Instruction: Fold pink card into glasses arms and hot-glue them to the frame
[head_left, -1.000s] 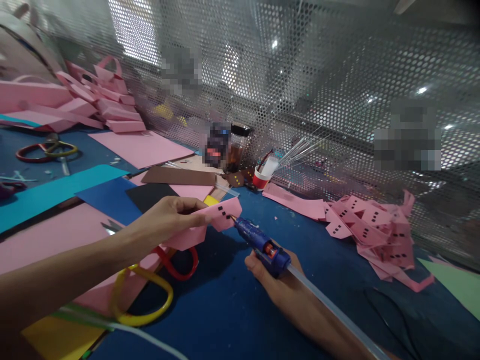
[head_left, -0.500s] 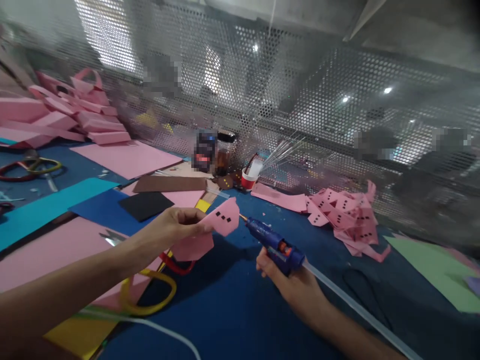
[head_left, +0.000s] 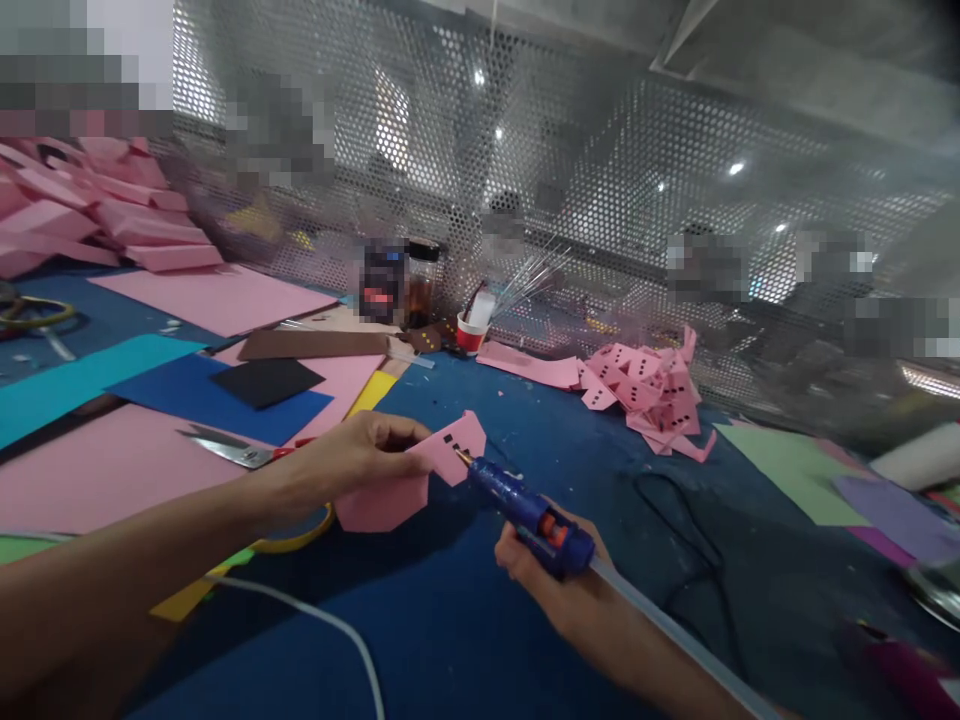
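Note:
Between the thumb and fingers of my left hand (head_left: 367, 455) is a folded pink paper strip (head_left: 386, 502) with cut corners and a row of small black squares on its upper flap. My right hand (head_left: 555, 575) is wrapped round a blue glue gun (head_left: 517, 505), its long clear glue stick (head_left: 660, 620) jutting out of the back. The nozzle tip overlaps the strip's upper flap by the black squares; whether it touches, I cannot tell. Under my left forearm lie scissors (head_left: 232, 448) with silver blades, partly hidden.
Pink strips with black squares (head_left: 637, 385) are heaped at the back right, plain pink strips (head_left: 90, 215) at the far left. A red-and-white cup (head_left: 472, 332) and a lidded jar (head_left: 424, 285) stand before a perforated metal screen (head_left: 585, 180). A white cord (head_left: 322, 615) crosses the front; a dark cord (head_left: 697, 545) lies right.
The glue gun's nozzle has moved from beside the pink strip's edge to over its flap, near the black squares. The camera view has swung to the right.

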